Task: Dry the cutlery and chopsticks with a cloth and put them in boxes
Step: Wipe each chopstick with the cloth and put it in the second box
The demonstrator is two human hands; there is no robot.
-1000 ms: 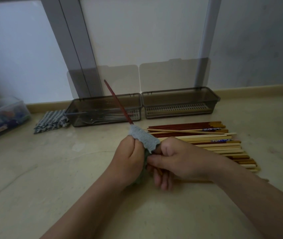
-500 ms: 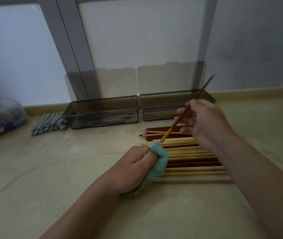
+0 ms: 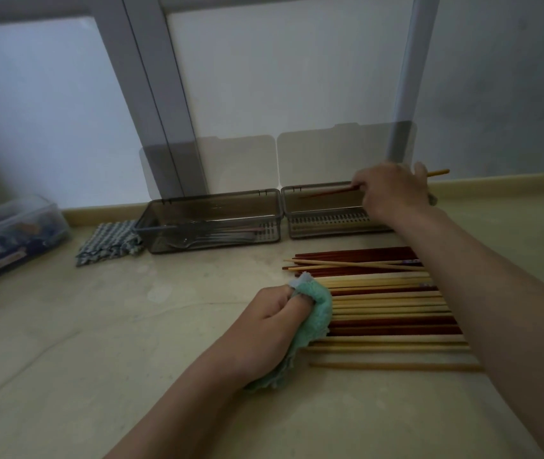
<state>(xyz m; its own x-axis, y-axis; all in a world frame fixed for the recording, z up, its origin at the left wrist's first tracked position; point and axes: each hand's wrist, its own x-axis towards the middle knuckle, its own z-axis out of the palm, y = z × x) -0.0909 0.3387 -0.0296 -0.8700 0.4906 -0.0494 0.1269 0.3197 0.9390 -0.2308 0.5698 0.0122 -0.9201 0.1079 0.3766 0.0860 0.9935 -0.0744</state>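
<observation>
My right grip (image 3: 393,190) pinches one red chopstick (image 3: 328,193) and holds it nearly level over the right box (image 3: 292,223), far on the desk (image 3: 98,359). My left grip (image 3: 270,326) is closed around the green cloth (image 3: 315,314), at the left ends of the chopstick row (image 3: 389,309). Cutlery (image 3: 204,238) lies in the left box (image 3: 161,226).

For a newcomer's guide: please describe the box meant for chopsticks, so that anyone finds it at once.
Below the window stand two dark clear boxes, lids open. Take the right box, under the right hand holding a chopstick; only the left box holds cutlery.
</observation>
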